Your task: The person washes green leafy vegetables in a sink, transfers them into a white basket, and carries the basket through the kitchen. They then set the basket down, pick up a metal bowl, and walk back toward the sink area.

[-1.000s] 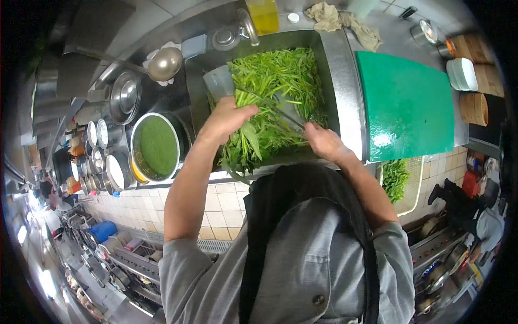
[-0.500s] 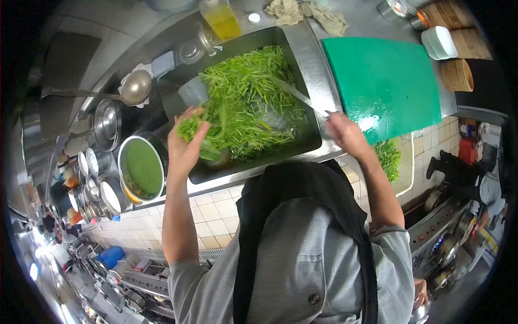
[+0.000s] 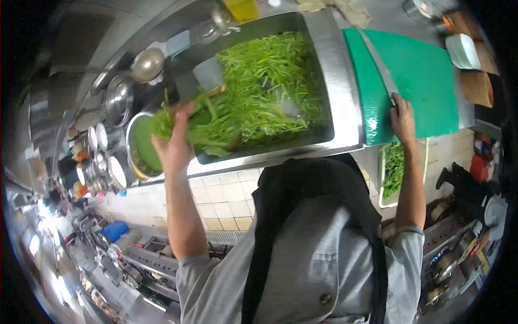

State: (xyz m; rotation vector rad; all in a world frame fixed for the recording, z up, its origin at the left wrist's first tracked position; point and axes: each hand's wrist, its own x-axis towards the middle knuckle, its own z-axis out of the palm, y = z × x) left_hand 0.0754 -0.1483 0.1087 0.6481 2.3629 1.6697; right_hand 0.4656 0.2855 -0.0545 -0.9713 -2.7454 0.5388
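Observation:
My left hand [image 3: 174, 141] is closed around a bunch of leafy greens [image 3: 216, 116] at the sink's left front corner. Some leaves stick out past the thumb, and others trail back toward the sink. Cut green stalks [image 3: 270, 70] fill much of the metal sink [image 3: 319, 56], with a clear plastic tub [image 3: 209, 73] at its left side. In my right hand [image 3: 403, 120] is a long-bladed knife [image 3: 379, 63]. Its blade lies over the left part of the green cutting board [image 3: 426, 81] and points away from me.
Left of the sink stand a pot [image 3: 129, 143] with green contents, a ladle [image 3: 147, 65] and several metal bowls. A basket [image 3: 383, 189] of greens sits below the board. White containers [image 3: 463, 51] and a cloth [image 3: 353, 12] lie farther back. Another person [image 3: 492, 209] is at far right.
My left hand has moved left with its greens, from over the sink to beside the pot. My right hand has carried the knife from the sink's right edge to over the cutting board.

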